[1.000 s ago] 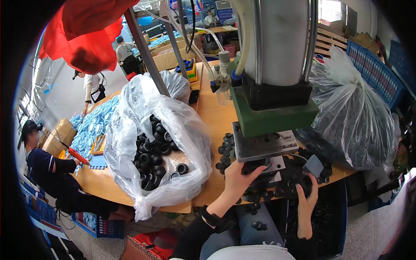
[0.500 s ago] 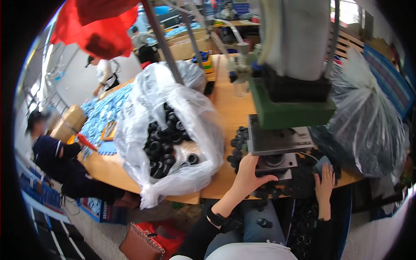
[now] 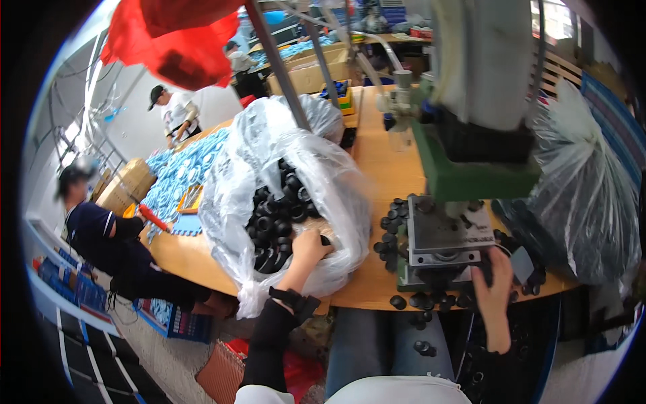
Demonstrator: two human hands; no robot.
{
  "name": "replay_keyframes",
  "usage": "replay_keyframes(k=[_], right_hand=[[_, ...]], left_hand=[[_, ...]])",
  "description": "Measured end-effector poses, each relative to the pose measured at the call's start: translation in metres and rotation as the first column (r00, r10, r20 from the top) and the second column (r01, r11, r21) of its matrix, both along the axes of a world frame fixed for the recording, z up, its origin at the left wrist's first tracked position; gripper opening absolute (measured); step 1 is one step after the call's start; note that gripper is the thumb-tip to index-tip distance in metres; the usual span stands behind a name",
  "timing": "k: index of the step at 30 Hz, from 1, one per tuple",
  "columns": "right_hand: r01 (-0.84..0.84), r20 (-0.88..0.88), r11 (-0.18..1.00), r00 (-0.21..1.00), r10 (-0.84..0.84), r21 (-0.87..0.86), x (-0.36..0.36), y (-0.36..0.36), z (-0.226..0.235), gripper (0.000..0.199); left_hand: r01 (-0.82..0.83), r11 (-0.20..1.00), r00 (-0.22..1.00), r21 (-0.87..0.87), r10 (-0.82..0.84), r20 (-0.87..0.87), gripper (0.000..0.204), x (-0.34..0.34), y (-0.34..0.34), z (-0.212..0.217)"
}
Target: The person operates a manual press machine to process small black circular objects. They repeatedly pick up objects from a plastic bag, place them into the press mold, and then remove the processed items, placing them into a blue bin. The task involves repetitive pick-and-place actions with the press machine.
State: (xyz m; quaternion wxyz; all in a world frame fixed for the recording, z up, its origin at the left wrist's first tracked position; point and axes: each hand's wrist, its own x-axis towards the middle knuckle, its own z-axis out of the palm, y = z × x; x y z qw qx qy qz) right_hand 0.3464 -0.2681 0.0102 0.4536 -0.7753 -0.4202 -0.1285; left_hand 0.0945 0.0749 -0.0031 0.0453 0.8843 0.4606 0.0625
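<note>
My left hand reaches into a clear plastic bag of black ring-shaped parts. Its fingers are closed on a black ring, only partly in sight. On the right, my right hand is at the front right corner of the metal die under the green press head. Its thumb and fingers are apart, and I see nothing held between them. Just beside that hand stands a grey, flat-faced block.
Loose black parts lie around the die and along the table's front edge. A large tied plastic bag stands at the right. Light-blue pieces cover the left table, near two people. A metal post rises behind the open bag.
My left hand has left the die and moved left into the bag. My right hand has shifted from the grey block to the die's corner. The whole view has swung slightly.
</note>
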Motion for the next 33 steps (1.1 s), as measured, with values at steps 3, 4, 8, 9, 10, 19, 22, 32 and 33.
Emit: replay_keyframes(k=[3, 4, 8, 9, 10, 19, 22, 32, 33], right_hand=[[-0.14, -0.198, 0.988, 0.969, 0.149, 0.061, -0.018, 0.046, 0.023, 0.054], [-0.066, -0.183, 0.992, 0.979, 0.085, 0.107, -0.023, 0.058, 0.021, 0.051], [-0.132, -0.364, 0.955, 0.904, 0.226, 0.264, -0.015, 0.084, 0.012, 0.038], [-0.057, -0.227, 0.977, 0.968, 0.104, 0.208, -0.016, 0.083, 0.017, 0.035], [-0.027, -0.115, 0.989, 0.992, 0.044, 0.142, -0.021, 0.079, 0.022, 0.036], [0.195, -0.38, 0.928, 0.923, -0.065, 0.316, -0.018, -0.002, 0.022, 0.052], [0.338, -0.471, 0.912, 0.859, -0.198, 0.233, -0.01, -0.059, -0.003, 0.047], [0.413, 0.184, 0.88, 0.908, -0.377, -0.233, 0.04, -0.122, -0.08, 0.068], [0.391, 0.229, 0.886, 0.913, -0.339, -0.249, 0.052, -0.105, -0.064, 0.061]], left_hand=[[0.027, 0.965, 0.9, 0.262, -0.137, 0.414, 0.046, 0.006, -0.016, 0.013], [0.009, 0.972, 0.831, 0.235, -0.138, 0.54, 0.045, 0.007, -0.021, 0.016], [0.21, 0.978, 0.526, 0.0, -0.113, 0.843, 0.053, 0.021, -0.079, 0.045], [0.281, 0.957, 0.471, 0.074, -0.205, 0.858, 0.057, 0.025, -0.091, 0.045], [0.356, 0.934, 0.416, 0.021, -0.178, 0.892, 0.061, 0.025, -0.101, 0.039], [0.645, 0.745, 0.347, -0.17, -0.087, 0.934, 0.045, 0.118, -0.177, 0.044], [0.577, 0.802, 0.423, -0.157, -0.129, 0.897, 0.038, 0.139, -0.18, 0.048], [0.503, 0.854, 0.519, 0.134, -0.423, 0.743, 0.07, 0.13, -0.171, 0.032], [0.586, 0.802, 0.382, 0.111, -0.395, 0.835, 0.073, 0.122, -0.17, 0.037]])
